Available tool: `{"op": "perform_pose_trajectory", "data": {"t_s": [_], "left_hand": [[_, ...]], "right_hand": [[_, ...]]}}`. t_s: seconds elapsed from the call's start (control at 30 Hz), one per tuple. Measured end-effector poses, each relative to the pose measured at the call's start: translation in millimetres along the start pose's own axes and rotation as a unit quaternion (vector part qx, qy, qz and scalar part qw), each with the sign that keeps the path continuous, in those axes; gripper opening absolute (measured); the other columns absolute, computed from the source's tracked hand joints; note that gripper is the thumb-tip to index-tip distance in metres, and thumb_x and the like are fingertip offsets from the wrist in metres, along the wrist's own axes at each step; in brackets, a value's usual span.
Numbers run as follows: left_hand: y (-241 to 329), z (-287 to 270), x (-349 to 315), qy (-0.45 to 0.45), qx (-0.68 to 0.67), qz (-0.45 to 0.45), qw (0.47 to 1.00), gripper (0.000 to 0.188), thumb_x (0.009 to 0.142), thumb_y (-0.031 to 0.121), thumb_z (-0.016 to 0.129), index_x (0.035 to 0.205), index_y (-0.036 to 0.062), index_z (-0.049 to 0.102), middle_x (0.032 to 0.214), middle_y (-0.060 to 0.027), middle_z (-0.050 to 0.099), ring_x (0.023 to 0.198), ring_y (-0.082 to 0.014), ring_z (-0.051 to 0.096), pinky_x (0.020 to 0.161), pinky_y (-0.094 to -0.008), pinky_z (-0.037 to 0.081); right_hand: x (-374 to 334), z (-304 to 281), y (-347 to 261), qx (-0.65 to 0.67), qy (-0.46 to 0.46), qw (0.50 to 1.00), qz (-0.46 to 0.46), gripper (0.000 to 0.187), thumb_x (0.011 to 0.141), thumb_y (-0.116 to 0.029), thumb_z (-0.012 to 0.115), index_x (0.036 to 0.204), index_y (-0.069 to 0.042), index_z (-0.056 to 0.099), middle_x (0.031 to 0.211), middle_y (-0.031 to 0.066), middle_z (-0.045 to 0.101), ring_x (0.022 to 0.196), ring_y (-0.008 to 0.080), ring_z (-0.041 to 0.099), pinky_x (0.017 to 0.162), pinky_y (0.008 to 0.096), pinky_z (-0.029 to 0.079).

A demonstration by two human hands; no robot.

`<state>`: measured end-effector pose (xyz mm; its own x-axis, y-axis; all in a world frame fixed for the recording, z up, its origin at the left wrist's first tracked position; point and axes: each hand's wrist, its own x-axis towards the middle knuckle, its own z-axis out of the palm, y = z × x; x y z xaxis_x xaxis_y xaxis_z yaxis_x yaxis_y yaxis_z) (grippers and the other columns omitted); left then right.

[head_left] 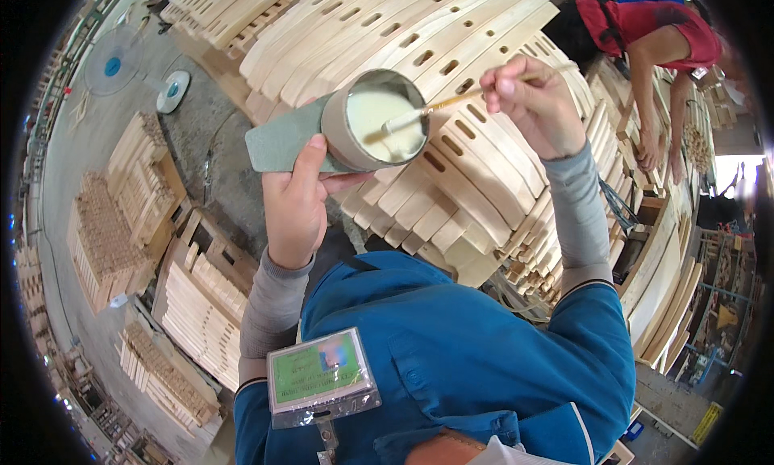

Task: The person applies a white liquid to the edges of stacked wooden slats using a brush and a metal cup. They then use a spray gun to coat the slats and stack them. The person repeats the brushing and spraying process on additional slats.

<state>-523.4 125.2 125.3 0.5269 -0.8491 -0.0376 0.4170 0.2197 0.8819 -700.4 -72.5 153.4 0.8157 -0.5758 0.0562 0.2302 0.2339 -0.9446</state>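
Note:
My left hand is closed on a round cup of creamy white liquid, its thumb against the cup's side. A flat grey-green piece juts out to the left of the cup, also in that hand's grip; whether it is joined to the cup I cannot tell. Between the pinched fingertips of my right hand is a thin wooden stick. The stick slants down to the left, and its white-coated end lies in the liquid. Below both hands is a stack of pale slotted wooden boards.
On the left floor stand more stacks of wooden pieces and a fan. At the upper right a person in a red shirt bends over wooden parts. Curved boards lean near my right elbow. A badge hangs on my chest.

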Motion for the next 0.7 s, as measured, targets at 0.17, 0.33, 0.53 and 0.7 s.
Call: {"op": "perform_pose_trajectory", "data": {"t_s": [0.17, 0.33, 0.53, 0.7], "left_hand": [[-4, -4, 7, 0.002, -0.017, -0.039, 0.999, 0.033, 0.090, 0.011, 0.033, 0.118, -0.0069, 0.037, 0.110, -0.0176, 0.050, 0.094, -0.0283, 0.057, 0.073, -0.0418, 0.054], [-3, -12, 6, 0.019, -0.018, -0.036, 0.999, 0.032, 0.090, 0.011, 0.033, 0.116, -0.0069, 0.039, 0.110, -0.0175, 0.051, 0.093, -0.0284, 0.057, 0.072, -0.0415, 0.055], [2, -24, 2, 0.059, -0.012, -0.035, 0.998, 0.031, 0.089, 0.009, 0.034, 0.114, -0.0069, 0.041, 0.109, -0.0159, 0.051, 0.092, -0.0264, 0.057, 0.069, -0.0409, 0.055], [4, -29, 0, 0.059, -0.011, -0.024, 0.998, 0.031, 0.089, 0.010, 0.034, 0.114, -0.0066, 0.042, 0.109, -0.0154, 0.052, 0.094, -0.0255, 0.057, 0.070, -0.0408, 0.055]], "right_hand": [[46, -48, -15, -0.170, 0.093, 0.974, -0.117, 0.014, 0.085, -0.013, 0.055, 0.083, 0.001, 0.055, 0.076, 0.0080, 0.058, 0.065, 0.0138, 0.058, 0.062, 0.0250, 0.049], [79, -66, 6, -0.340, 0.059, 0.934, -0.092, 0.017, 0.082, -0.015, 0.060, 0.083, 0.001, 0.056, 0.070, 0.0059, 0.059, 0.061, 0.0110, 0.059, 0.058, 0.0216, 0.050], [86, -54, 12, -0.512, -0.002, 0.854, -0.091, 0.014, 0.084, -0.014, 0.057, 0.082, -0.001, 0.056, 0.068, 0.0018, 0.056, 0.062, 0.0063, 0.053, 0.060, 0.0190, 0.045], [82, -36, 13, -0.477, -0.061, 0.871, -0.103, 0.015, 0.085, -0.014, 0.057, 0.077, -0.002, 0.054, 0.066, -0.0008, 0.053, 0.061, 0.0042, 0.050, 0.058, 0.0188, 0.044]]}}
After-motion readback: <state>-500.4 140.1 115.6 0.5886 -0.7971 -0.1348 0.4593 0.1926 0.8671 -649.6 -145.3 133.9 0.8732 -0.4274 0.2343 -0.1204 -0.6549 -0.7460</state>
